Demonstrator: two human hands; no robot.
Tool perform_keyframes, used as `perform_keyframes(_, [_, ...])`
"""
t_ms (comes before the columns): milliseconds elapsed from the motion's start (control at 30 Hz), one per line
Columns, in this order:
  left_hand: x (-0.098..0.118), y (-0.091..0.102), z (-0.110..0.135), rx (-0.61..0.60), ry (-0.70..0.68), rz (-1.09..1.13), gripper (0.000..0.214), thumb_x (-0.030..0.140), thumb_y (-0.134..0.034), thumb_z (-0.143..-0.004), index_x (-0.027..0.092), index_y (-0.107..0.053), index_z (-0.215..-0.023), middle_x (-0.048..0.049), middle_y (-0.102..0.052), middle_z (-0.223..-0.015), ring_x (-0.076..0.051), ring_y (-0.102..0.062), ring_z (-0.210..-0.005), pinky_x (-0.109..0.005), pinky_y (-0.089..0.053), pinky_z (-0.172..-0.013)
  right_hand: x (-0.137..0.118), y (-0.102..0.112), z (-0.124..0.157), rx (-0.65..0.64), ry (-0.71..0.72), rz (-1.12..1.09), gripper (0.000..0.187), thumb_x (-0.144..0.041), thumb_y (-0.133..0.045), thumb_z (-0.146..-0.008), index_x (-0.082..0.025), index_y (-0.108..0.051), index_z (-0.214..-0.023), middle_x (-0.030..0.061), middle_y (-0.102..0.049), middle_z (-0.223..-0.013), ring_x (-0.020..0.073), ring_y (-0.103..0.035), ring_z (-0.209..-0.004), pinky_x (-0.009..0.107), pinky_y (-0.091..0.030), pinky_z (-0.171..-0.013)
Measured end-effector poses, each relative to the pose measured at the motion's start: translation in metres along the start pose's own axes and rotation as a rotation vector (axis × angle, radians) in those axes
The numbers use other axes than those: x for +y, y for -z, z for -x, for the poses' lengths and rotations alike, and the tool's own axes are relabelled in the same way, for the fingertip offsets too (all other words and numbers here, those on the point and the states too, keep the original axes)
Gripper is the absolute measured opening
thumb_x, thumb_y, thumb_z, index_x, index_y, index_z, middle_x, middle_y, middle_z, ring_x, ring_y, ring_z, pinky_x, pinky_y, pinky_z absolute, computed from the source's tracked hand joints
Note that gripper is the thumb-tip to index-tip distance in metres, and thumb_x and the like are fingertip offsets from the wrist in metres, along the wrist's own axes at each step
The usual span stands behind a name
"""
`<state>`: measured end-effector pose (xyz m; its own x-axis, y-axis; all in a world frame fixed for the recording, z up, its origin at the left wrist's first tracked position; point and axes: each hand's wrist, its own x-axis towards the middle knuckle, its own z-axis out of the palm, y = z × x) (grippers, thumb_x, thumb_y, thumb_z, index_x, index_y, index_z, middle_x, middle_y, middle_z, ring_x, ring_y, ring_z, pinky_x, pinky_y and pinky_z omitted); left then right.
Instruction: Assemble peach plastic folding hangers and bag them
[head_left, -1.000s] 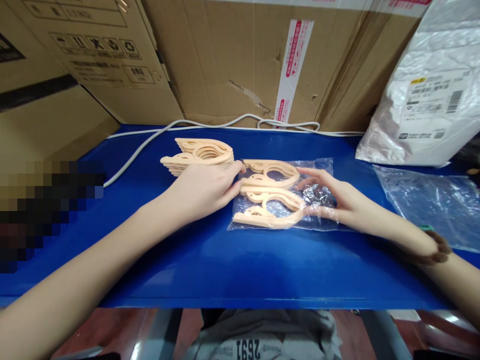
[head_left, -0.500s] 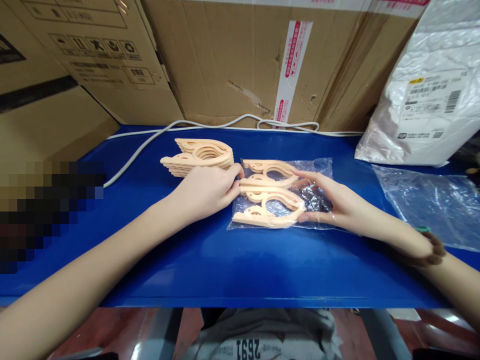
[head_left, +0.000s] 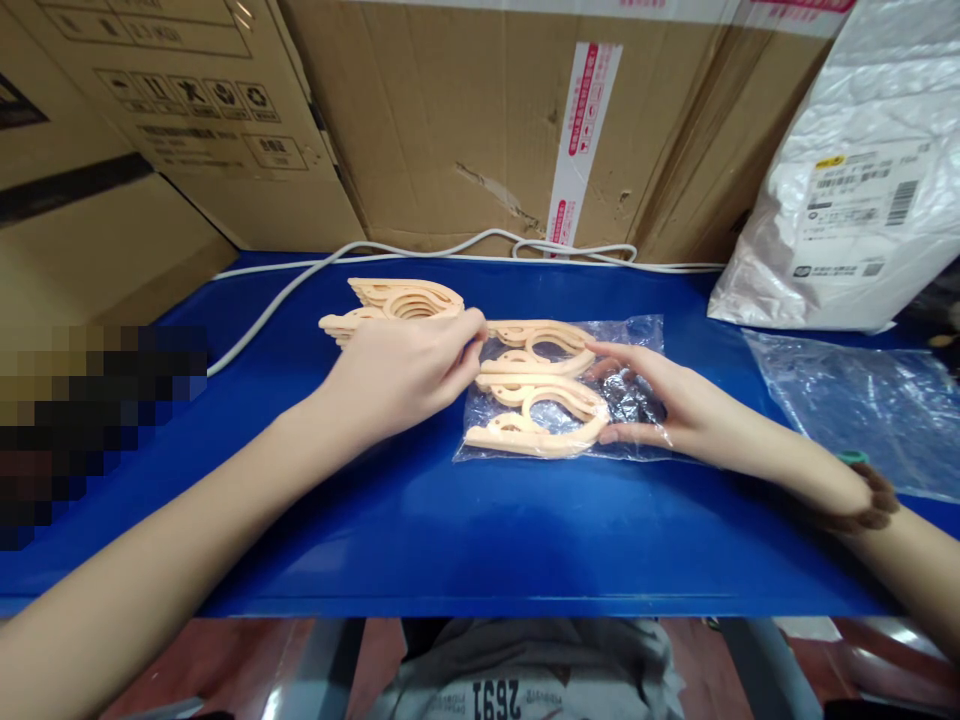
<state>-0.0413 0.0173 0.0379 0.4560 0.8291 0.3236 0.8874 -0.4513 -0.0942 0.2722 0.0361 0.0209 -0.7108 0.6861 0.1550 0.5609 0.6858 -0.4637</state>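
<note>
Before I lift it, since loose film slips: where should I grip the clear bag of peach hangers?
Probably from the right, beside the right hand: pinch the hangers through the clear bag, not its slack, empty right end. They lie flat and look rigid, so the load would follow.

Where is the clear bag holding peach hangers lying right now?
In the head view, the clear bag lies flat at the centre of the blue table, left hand at its left edge, right hand on its right end, just right of the loose hanger stack.
</note>
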Motion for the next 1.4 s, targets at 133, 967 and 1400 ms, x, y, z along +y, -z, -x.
perform_keyframes(133, [-0.015, 0.015, -0.001, 0.152, 0.001, 0.023, 0.025, 0.033, -0.047, -0.097, 0.018, -0.064, -0.108, -0.0074, -0.072, -0.105, -0.027, -0.064, -0.105, -0.033, -0.051, -0.076, 0.004, 0.011, 0.002, -0.036, 0.0, 0.022, 0.078, -0.048, -0.067, -0.09, -0.029, -0.031, -0.156, 0.0086, -0.062, -0.135, 0.0296, -0.058, -0.125, 0.049, -0.048, -0.105])
perform_keyframes(967, [-0.108, 0.02, 0.007, -0.234, 0.156, 0.294, 0.094, 0.079, -0.052, -0.08, 0.013, -0.044, -0.147, -0.0132, -0.056, -0.139, -0.027, -0.056, -0.116, -0.043, -0.043, -0.101, 0.004, 0.031, 0.006, 0.113, 0.013, 0.194, 0.059, -0.03, -0.055, -0.095, -0.031, -0.039, -0.151, 0.0061, -0.068, -0.121, 0.0301, -0.064, -0.112, 0.053, -0.046, -0.101])
perform_keyframes(1400, [-0.007, -0.001, -0.003, 0.244, -0.286, 0.406, 0.071, 0.055, -0.071, -0.086, 0.011, -0.049, -0.137, -0.0177, -0.054, -0.13, -0.029, -0.054, -0.12, -0.043, -0.047, -0.101, -0.034, 0.018, 0.005, 0.392, -0.104, -0.031, 0.039, -0.04, -0.057, -0.097, -0.031, -0.055, -0.135, 0.0051, -0.071, -0.107, 0.025, -0.068, -0.096, 0.046, -0.055, -0.09])
